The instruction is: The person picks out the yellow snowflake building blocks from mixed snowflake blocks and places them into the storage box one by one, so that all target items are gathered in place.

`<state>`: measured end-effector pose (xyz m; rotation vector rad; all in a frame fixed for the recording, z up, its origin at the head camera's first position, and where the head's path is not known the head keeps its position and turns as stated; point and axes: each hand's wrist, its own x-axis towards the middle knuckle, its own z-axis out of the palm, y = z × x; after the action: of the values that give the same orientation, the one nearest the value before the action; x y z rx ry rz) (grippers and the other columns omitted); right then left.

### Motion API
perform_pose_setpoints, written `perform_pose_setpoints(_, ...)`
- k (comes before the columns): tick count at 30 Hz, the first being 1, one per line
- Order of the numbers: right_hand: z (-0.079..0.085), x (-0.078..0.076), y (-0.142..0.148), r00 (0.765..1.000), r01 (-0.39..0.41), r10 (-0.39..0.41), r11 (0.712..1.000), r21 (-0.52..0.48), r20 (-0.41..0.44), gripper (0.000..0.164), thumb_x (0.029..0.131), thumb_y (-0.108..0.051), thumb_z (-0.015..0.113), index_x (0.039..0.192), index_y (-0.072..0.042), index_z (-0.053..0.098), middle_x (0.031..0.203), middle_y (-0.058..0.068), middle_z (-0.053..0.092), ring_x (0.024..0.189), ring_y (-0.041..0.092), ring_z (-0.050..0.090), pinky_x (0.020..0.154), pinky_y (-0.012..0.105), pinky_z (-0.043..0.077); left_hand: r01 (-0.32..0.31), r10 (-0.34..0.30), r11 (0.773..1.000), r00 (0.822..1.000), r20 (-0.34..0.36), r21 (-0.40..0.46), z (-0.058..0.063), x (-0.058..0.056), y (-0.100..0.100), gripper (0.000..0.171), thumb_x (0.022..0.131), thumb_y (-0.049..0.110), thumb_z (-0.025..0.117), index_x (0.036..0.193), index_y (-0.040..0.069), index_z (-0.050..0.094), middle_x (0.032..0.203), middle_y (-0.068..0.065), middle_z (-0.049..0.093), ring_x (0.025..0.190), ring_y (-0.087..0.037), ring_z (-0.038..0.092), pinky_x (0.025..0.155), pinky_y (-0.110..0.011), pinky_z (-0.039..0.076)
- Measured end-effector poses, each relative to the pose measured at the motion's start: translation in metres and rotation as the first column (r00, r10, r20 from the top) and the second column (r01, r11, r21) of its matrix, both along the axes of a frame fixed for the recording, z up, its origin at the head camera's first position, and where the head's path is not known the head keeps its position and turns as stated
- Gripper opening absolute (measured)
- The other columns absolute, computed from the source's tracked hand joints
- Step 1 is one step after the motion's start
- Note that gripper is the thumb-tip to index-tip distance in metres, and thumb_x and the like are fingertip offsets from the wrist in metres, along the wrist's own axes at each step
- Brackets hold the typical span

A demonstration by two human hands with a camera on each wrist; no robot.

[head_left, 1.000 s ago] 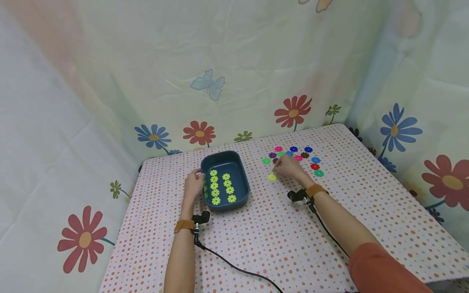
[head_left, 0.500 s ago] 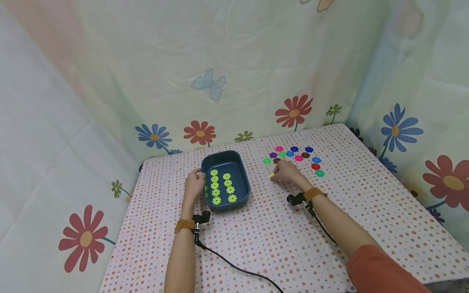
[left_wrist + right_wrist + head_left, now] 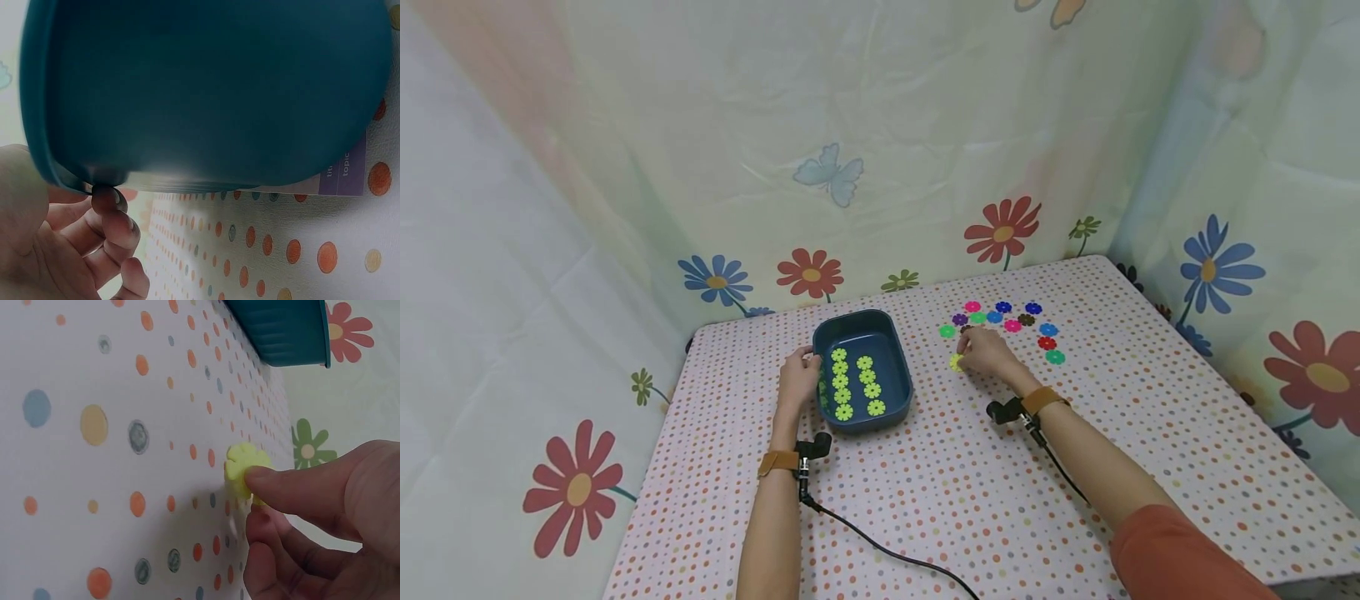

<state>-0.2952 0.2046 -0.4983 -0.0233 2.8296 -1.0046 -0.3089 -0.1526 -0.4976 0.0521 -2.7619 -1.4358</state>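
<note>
My left hand holds the left rim of a dark blue plastic tub, thumb and fingers at its edge in the left wrist view. Inside the tub, two columns of yellow-green flower-shaped pieces lie on the floor, the left column longer. To the right of the tub, my right hand pinches a yellow flower-shaped piece between thumb and fingers, close over the tablecloth. In the right wrist view the piece stands tilted on edge, its lower part covered by the thumb.
Beyond my right hand lie several flower pieces in pink, blue, purple, green, brown and red. A brown one is partly hidden by my fingers. The dotted tablecloth reaches the flowered curtain at the back. A black cable trails from the left wrist camera.
My right hand has shifted slightly left and nearer, and its fingers have taken hold of the yellow flower piece. The left hand and tub stay in place.
</note>
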Motion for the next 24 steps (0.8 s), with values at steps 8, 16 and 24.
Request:
perform_pose_setpoints(8,0.009,0.002,0.006,0.999,-0.024,0.024,1.0,0.012,-0.021,0.014,0.09,-0.004,0.068,0.102,0.004,0.07,0.105,0.019,0.067,0.086,0.027,0.06,0.071,0.036,0.05,0.019,-0.018,1.0,1.0,-0.011,0.007,-0.001,-0.001,-0.001,0.044,0.106,0.02,0.051,0.145,0.0,0.051,0.068,-0.006,0.054,0.053,-0.016,0.04,0.052,-0.033,0.035)
perform_pose_setpoints(16,0.016,-0.005,0.01,1.0,0.018,-0.018,0.999,-0.034,-0.007,0.023,0.094,-0.005,0.061,0.111,0.007,0.069,0.116,0.023,0.065,0.09,0.028,0.059,0.072,0.034,0.05,0.01,-0.01,1.0,1.0,-0.006,0.0,-0.002,-0.002,-0.002,0.044,0.106,0.022,0.051,0.145,0.002,0.052,0.082,-0.014,0.063,0.058,-0.017,0.046,0.056,-0.033,0.037)
perform_pose_setpoints(24,0.033,-0.022,0.0,0.996,0.05,-0.061,0.986,-0.158,-0.068,0.021,0.091,-0.006,0.06,0.105,0.006,0.07,0.093,0.016,0.069,0.077,0.022,0.061,0.065,0.03,0.047,-0.005,0.005,1.0,1.0,0.001,-0.004,-0.003,-0.003,-0.001,0.044,0.106,0.023,0.051,0.145,0.003,0.052,0.089,-0.015,0.066,0.064,-0.02,0.053,0.059,-0.033,0.041)
